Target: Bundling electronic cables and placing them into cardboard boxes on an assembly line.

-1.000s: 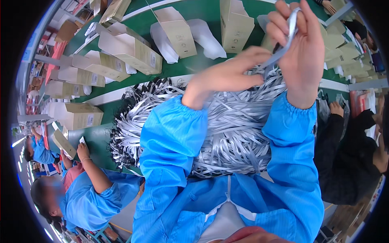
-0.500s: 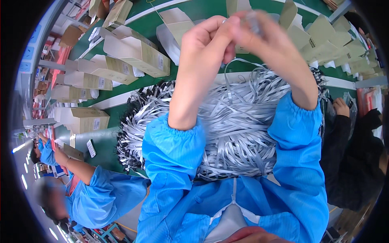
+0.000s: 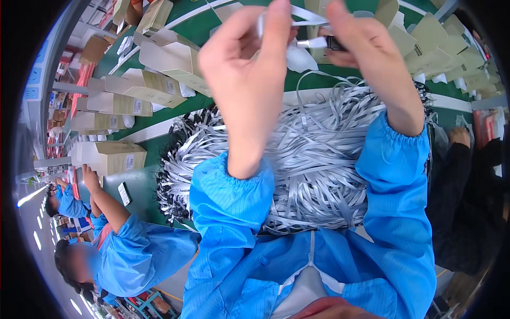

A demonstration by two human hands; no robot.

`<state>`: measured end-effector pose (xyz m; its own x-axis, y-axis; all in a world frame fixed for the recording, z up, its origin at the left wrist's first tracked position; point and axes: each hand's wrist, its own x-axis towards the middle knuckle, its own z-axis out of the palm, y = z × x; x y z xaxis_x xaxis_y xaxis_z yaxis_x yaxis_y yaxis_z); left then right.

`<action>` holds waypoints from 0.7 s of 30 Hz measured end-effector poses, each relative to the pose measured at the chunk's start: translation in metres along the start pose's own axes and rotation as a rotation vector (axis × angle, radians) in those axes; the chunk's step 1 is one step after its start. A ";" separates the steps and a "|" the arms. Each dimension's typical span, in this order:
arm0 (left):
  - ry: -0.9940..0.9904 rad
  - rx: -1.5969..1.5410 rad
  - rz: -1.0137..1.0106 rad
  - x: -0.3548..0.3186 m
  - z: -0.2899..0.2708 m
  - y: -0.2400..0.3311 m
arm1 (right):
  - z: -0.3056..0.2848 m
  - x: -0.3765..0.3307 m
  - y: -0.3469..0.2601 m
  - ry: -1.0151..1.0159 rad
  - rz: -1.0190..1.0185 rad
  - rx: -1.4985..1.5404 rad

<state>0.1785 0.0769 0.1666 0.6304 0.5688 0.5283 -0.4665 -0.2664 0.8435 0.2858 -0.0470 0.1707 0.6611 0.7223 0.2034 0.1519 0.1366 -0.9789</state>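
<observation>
Both hands are raised over the far side of a big pile of light grey lanyard-like straps [image 3: 313,159] with black ends. A light grey strap [image 3: 308,22] stretches between the two hands. My left hand [image 3: 241,61] is closed, its thumb and fingers pinching one part of the strap. My right hand [image 3: 366,45] is closed around the strap's other part, and a small black end piece [image 3: 334,43] with a pale metal-looking tip sticks out under its fingers. Its fingertips are partly hidden and close to the upper picture edge.
Open beige cartons [image 3: 143,87] stand in rows on the green table [image 3: 133,186], left and right of the pile. A dark phone-like slab [image 3: 124,193] lies at the left. A co-worker in blue [image 3: 133,255] sits left; another person in dark sleeves [image 3: 451,175] is at the right.
My hands, close together before, have moved apart, the left one to the left and the right one slightly right. The strap and black end piece now show between them.
</observation>
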 end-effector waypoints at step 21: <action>-0.405 1.187 -0.263 -0.047 0.014 -0.125 | -0.097 0.123 0.062 0.152 -0.554 0.475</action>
<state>0.2152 0.0726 0.0378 0.8595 0.4892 0.1480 0.4056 -0.8291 0.3848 0.4477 -0.0159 0.1373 0.6797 0.3651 0.6362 0.1812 0.7569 -0.6280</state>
